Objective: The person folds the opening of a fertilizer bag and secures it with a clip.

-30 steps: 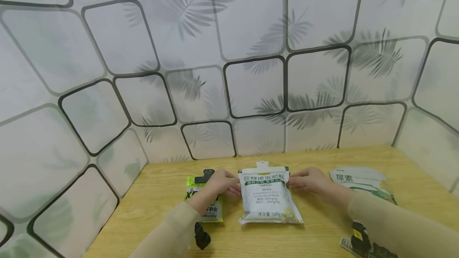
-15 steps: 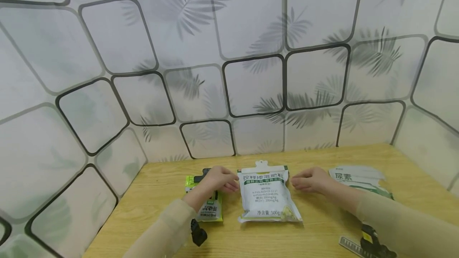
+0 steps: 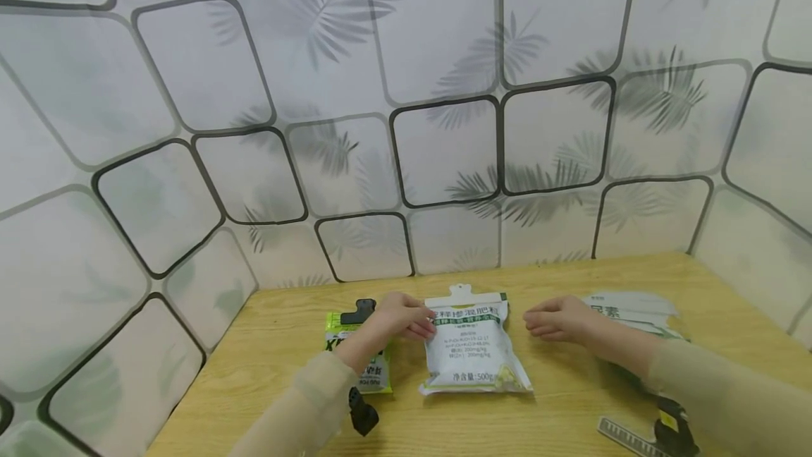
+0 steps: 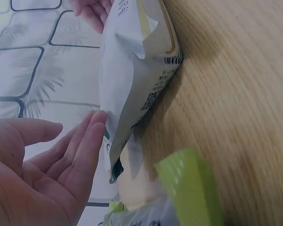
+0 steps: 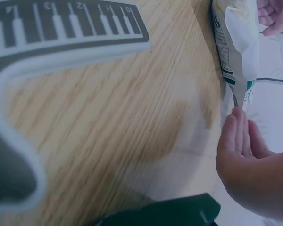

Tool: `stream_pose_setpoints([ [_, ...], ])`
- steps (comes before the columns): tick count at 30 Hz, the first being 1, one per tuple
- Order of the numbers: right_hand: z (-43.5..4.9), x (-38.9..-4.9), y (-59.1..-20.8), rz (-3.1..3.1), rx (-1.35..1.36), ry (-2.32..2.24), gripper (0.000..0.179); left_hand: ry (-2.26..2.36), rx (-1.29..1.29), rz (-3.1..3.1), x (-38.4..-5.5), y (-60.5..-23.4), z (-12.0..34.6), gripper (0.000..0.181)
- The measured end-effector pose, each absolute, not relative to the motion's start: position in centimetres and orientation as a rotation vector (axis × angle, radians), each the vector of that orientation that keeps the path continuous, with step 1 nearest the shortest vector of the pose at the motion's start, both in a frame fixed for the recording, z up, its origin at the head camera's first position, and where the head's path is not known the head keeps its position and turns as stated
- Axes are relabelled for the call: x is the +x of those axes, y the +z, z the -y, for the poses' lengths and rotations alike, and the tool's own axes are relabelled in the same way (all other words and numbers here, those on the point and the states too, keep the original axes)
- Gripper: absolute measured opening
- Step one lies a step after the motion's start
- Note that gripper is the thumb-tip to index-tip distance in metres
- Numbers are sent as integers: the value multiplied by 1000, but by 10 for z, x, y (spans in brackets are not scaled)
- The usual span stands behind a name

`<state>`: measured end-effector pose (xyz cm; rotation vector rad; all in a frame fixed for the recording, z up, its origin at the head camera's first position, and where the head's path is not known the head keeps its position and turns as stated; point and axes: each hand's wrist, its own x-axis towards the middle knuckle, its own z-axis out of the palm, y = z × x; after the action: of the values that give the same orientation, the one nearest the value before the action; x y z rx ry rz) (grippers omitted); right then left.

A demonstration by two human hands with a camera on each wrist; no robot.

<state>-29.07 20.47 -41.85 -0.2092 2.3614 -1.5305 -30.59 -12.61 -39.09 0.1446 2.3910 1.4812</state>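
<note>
A white fertilizer bag (image 3: 472, 355) lies in the middle of the wooden table, its top edge held by a white clip (image 3: 465, 296). My left hand (image 3: 404, 317) has its fingers extended at the bag's upper left side; in the left wrist view its fingertips (image 4: 100, 117) overlap the bag's edge, and contact is hard to tell. To the right of the bag, a visible gap away in the head view, my right hand (image 3: 561, 319) holds nothing, its fingers straight. A green bag (image 3: 378, 376) with a black clip (image 3: 359, 312) lies partly hidden under my left forearm.
Flat white-and-green bags (image 3: 634, 309) lie at the right, partly behind my right arm. A black and yellow tool (image 3: 674, 429) with a ruler-like scale (image 3: 628, 436) sits at the front right. A small black object (image 3: 363, 413) lies front left. Patterned wall (image 3: 453, 154) stands behind the table.
My right hand has drawn away from the bag to the right. My left hand came slightly off the bag's left edge, then moved right, overlapping its upper left corner.
</note>
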Motion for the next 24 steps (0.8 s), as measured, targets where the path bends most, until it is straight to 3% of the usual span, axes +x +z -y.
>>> stream_pose_setpoints([
  [24,-231,-284,-402,-2272,-203,-1513,68,1557,209,-2292,-305,-396,92,24],
])
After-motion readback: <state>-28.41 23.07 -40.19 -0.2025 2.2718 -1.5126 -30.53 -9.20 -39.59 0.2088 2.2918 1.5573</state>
